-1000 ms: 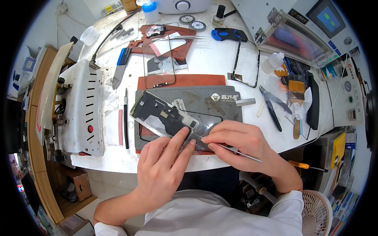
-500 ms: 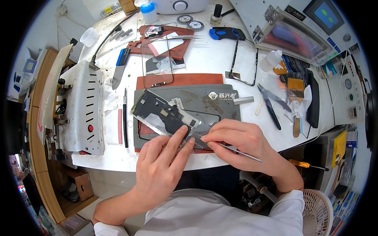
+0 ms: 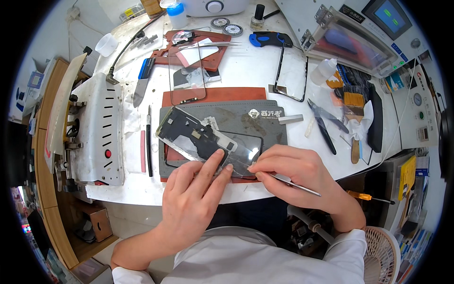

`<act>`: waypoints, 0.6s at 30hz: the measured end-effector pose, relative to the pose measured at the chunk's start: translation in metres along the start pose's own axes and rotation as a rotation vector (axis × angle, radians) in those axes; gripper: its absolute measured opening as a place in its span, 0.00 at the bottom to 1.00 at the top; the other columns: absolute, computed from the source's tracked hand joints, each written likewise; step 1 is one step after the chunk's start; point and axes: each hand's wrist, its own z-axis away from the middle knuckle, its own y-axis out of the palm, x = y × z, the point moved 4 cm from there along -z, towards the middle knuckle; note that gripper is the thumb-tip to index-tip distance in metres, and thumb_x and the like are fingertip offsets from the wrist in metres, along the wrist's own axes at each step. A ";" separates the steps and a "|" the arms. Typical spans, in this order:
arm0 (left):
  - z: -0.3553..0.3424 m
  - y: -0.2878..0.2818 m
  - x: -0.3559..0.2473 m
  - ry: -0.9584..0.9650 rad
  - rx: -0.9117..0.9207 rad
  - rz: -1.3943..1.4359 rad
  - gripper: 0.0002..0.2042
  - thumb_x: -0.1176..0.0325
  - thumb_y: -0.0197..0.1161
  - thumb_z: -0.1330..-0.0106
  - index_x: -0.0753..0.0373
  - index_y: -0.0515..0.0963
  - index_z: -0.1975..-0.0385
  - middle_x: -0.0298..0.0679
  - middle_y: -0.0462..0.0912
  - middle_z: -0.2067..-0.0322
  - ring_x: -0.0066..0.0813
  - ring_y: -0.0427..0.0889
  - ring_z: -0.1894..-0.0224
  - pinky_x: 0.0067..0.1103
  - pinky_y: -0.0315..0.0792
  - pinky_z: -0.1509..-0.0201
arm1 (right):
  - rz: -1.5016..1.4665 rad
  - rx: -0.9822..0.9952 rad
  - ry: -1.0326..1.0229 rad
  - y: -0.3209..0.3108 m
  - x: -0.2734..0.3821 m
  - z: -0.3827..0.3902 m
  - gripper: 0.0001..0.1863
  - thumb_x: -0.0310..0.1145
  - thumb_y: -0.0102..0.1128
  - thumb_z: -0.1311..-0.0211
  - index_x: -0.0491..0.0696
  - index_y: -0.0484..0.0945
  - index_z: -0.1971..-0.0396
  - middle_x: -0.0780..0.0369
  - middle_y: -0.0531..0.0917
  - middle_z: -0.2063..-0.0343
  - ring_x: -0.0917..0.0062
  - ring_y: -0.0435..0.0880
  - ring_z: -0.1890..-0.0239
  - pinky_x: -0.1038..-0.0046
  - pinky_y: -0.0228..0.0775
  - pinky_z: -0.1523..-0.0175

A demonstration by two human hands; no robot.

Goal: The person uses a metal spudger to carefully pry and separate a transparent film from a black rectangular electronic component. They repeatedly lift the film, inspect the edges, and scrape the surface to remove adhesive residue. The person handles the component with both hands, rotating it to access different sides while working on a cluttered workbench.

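Note:
A phone screen panel (image 3: 194, 136), with black and silver backing, lies slanted over a grey mat (image 3: 227, 111). My left hand (image 3: 193, 201) holds its lower right corner, index finger on top and thumb beside the edge. What the curled fingers touch beneath is hidden. My right hand (image 3: 295, 175) pinches a slim metal tool (image 3: 298, 185) whose shaft points back toward my wrist. Its fingertips are close to a wrinkled clear film (image 3: 240, 165) beside the panel's corner; whether they grip it is too small to tell. A black-edged clear glass (image 3: 250, 146) lies under them on the mat.
A white metal machine (image 3: 92, 132) stands left. A knife (image 3: 143, 83) and a black pen-like tool (image 3: 149, 142) lie beside the mat. Right are pliers (image 3: 322, 128), a brush (image 3: 354, 102) and a dropper bottle (image 3: 325, 71). A phone frame (image 3: 306, 78) lies behind, near a chambered machine (image 3: 352, 45).
My right hand has shifted slightly right and down with the metal tool, away from the panel's corner. My left hand stays on the panel. The whole view has moved a little.

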 end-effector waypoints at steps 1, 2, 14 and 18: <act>0.000 0.000 0.000 0.000 -0.001 0.003 0.20 0.75 0.68 0.48 0.63 0.87 0.51 0.42 0.86 0.42 0.34 0.80 0.55 0.27 0.75 0.51 | 0.000 0.001 0.005 -0.001 0.000 0.001 0.10 0.17 0.67 0.40 0.38 0.88 0.58 0.55 0.88 0.63 0.69 0.89 0.65 0.73 0.80 0.61; 0.000 0.000 0.000 0.001 -0.002 0.006 0.21 0.75 0.68 0.48 0.63 0.87 0.51 0.43 0.86 0.42 0.34 0.80 0.55 0.27 0.75 0.51 | -0.001 0.003 0.011 -0.002 0.001 0.003 0.10 0.17 0.67 0.40 0.38 0.88 0.58 0.55 0.88 0.63 0.68 0.89 0.65 0.73 0.80 0.61; -0.001 -0.001 0.000 0.013 0.009 0.008 0.22 0.76 0.68 0.50 0.64 0.87 0.51 0.43 0.86 0.42 0.34 0.80 0.55 0.27 0.76 0.51 | 0.036 -0.038 0.044 -0.007 0.003 0.017 0.11 0.17 0.69 0.41 0.40 0.89 0.58 0.56 0.89 0.64 0.70 0.90 0.66 0.74 0.81 0.62; -0.001 -0.002 0.000 0.017 0.013 0.019 0.22 0.76 0.68 0.49 0.65 0.87 0.51 0.43 0.86 0.42 0.35 0.80 0.54 0.28 0.76 0.50 | 0.025 -0.030 0.037 -0.007 0.004 0.019 0.08 0.18 0.67 0.38 0.39 0.86 0.59 0.55 0.88 0.63 0.65 0.89 0.65 0.71 0.81 0.60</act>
